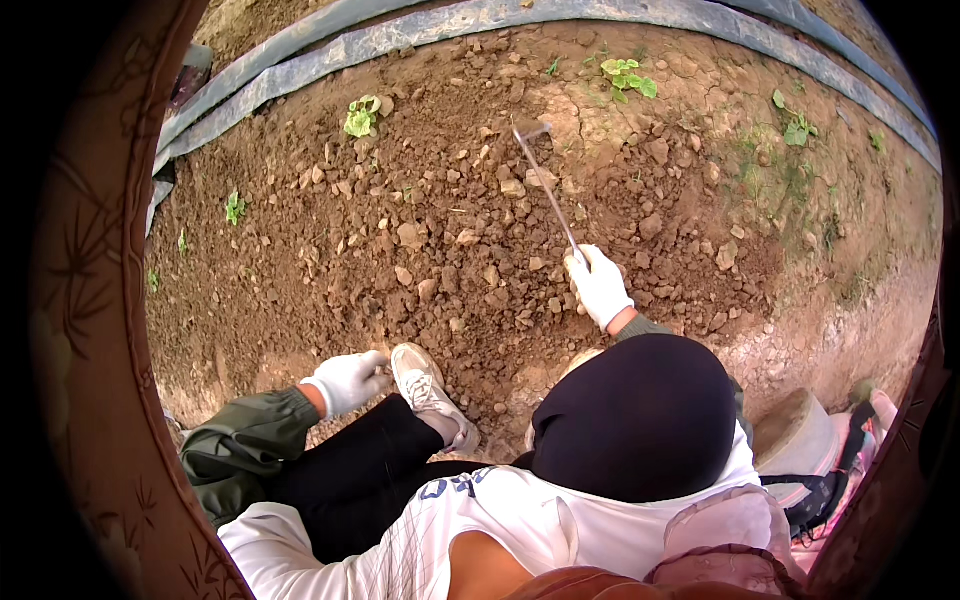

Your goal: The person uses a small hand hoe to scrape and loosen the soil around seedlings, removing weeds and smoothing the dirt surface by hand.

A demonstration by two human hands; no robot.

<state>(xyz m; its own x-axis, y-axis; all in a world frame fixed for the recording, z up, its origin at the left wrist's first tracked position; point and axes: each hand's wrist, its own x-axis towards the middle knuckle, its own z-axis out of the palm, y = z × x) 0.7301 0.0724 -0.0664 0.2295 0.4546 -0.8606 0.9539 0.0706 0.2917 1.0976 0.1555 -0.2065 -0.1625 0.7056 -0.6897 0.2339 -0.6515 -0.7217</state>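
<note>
My right hand (598,286), in a white glove, is closed round the handle of a small long-handled hoe (550,191). The hoe slants up and away, and its blurred metal head is at the loose brown soil (450,217) near a cracked patch of ground. My left hand (349,382), also white-gloved, is beside my beige lace-up shoe (420,381), with nothing seen in it; its fingers are partly curled. A leafy green seedling (362,116) stands in the soil left of the hoe head, and another seedling (628,79) grows to the right of it.
Grey-blue plastic sheeting (480,21) runs in bands across the far edge. Smaller seedlings grow at the left (235,208) and right (797,131). Stones and clods lie throughout the soil. A pale bucket (796,435) stands by pink fabric at the lower right.
</note>
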